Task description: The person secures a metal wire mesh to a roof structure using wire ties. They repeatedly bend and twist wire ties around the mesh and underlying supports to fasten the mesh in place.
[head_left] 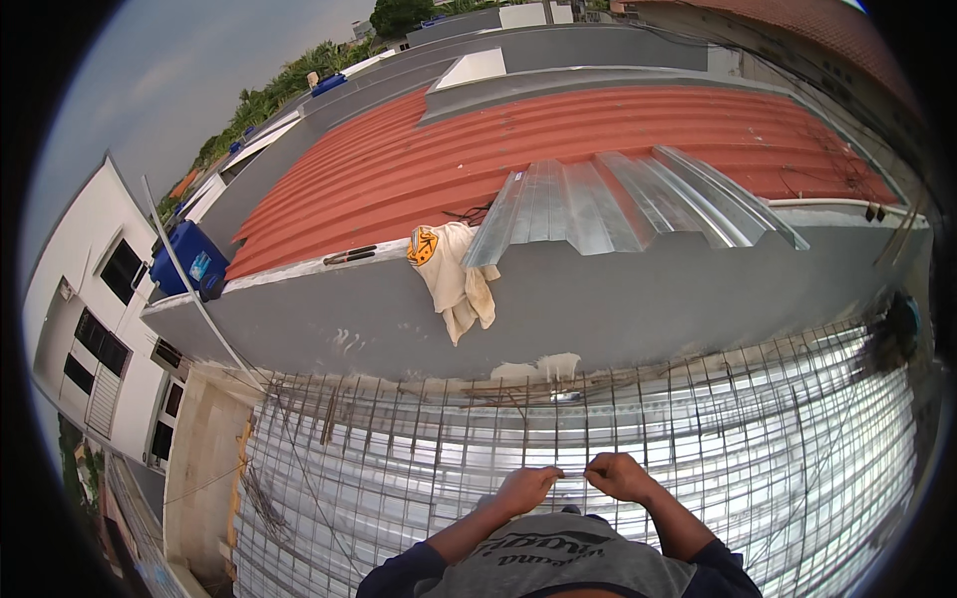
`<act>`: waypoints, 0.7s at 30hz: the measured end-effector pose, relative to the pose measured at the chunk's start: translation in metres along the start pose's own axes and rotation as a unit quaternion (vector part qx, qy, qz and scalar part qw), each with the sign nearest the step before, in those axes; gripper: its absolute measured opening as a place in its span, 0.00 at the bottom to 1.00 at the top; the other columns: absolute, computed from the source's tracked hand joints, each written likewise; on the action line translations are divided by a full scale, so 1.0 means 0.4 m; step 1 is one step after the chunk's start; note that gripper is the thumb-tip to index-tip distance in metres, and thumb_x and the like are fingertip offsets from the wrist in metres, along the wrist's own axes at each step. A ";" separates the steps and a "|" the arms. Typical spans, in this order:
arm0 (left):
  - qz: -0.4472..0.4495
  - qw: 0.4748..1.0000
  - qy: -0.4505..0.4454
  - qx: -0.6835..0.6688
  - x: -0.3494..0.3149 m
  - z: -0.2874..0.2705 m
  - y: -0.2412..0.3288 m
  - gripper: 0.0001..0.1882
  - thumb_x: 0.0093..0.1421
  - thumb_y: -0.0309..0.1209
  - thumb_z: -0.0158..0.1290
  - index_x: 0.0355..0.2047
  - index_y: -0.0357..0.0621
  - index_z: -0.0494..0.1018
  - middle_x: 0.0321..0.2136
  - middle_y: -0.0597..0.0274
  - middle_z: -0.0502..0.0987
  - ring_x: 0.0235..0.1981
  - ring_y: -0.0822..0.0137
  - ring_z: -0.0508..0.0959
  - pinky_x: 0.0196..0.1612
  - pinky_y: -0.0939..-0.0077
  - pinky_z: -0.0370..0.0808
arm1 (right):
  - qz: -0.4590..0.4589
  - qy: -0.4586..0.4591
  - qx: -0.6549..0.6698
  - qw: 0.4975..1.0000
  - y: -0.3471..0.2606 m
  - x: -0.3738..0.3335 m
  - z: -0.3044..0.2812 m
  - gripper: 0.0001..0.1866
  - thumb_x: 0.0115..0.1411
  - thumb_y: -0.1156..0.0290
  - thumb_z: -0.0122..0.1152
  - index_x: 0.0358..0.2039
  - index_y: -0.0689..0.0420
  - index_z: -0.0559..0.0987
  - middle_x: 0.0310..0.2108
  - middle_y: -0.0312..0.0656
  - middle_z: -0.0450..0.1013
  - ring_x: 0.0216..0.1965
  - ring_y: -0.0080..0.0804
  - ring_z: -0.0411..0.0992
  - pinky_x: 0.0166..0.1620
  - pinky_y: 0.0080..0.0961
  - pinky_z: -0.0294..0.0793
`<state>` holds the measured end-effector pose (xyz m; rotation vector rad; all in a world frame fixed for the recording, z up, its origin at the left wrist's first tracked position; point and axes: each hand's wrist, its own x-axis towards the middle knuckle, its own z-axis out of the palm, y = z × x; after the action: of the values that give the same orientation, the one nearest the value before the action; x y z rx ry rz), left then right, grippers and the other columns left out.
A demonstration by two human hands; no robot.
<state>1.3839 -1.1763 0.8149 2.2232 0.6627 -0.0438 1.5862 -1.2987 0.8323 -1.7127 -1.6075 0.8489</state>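
Both hands met low at centre, over a grid of thin dark steel mesh [598, 429] laid on shiny corrugated metal decking [797, 439]. The left hand [525, 488] and right hand [618, 474] each pinched an end of a short thin wire [572, 476]. Beyond stood a smooth grey wall [618, 299].

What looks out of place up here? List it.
A cream cloth is draped over the grey parapet wall, hanging down its face. Loose corrugated metal sheets lie fanned and overhang the same wall. Both hands pinch a thin wire above the steel mesh.
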 end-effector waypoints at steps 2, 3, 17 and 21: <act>0.040 0.998 -0.040 0.001 0.010 0.014 -0.018 0.13 0.64 0.34 0.46 0.45 0.45 0.75 0.39 0.52 0.79 0.38 0.53 0.80 0.42 0.64 0.75 | 0.038 0.022 0.074 0.996 0.031 -0.013 -0.001 0.12 0.59 0.64 0.60 0.32 0.61 0.80 0.25 0.40 0.75 0.28 0.31 0.73 0.33 0.27 0.72; 0.062 0.997 -0.041 -0.028 0.014 0.023 -0.028 0.14 0.64 0.34 0.46 0.45 0.45 0.75 0.39 0.52 0.79 0.39 0.54 0.80 0.43 0.65 0.75 | 0.075 -0.013 0.118 0.990 0.043 -0.014 -0.006 0.12 0.59 0.64 0.59 0.33 0.60 0.80 0.24 0.38 0.74 0.27 0.28 0.72 0.32 0.26 0.71; 0.016 0.993 -0.051 -0.110 0.092 0.114 0.037 0.14 0.64 0.32 0.44 0.41 0.36 0.74 0.28 0.59 0.72 0.32 0.67 0.71 0.37 0.73 0.68 | 0.189 0.070 0.455 0.867 0.097 -0.127 0.026 0.19 0.63 0.53 0.55 0.36 0.59 0.78 0.26 0.36 0.75 0.28 0.20 0.72 0.32 0.21 0.72; 0.010 0.994 -0.060 -0.090 0.132 0.142 0.092 0.11 0.65 0.29 0.45 0.41 0.34 0.72 0.27 0.61 0.74 0.30 0.73 0.71 0.36 0.76 0.69 | 0.231 0.174 0.566 0.772 0.154 -0.152 0.071 0.19 0.60 0.54 0.59 0.31 0.61 0.77 0.24 0.38 0.73 0.23 0.25 0.73 0.23 0.23 0.72</act>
<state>1.4571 -1.2128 0.7891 2.0359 0.5567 -0.1038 1.5970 -1.3622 0.7680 -1.1851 -0.1894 1.2623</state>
